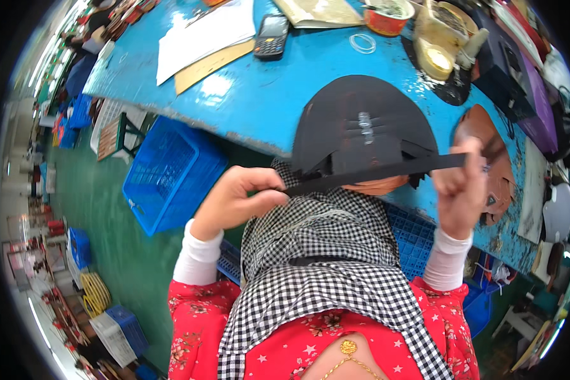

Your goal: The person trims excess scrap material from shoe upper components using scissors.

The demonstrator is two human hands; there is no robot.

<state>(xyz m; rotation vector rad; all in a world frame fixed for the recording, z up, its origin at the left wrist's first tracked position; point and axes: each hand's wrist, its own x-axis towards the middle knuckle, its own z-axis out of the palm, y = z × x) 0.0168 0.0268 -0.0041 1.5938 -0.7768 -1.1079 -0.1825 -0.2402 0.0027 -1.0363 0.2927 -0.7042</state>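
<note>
Fingers (pixel 264 178) of the left hand (pixel 233 197) pinch one end of a narrow black strip (pixel 375 173), while those of the right hand (pixel 457 193), slightly blurred, curl closed on its other end, drawing it out nearly straight above a worker's checked apron (pixel 316 285). The strip passes in front of the lower part of a rounded black panel (pixel 339 120) at the near edge of a blue table (pixel 133 73); whether the two touch cannot be told. Brown leather pieces (pixel 501 166) lie beside the right hand.
</note>
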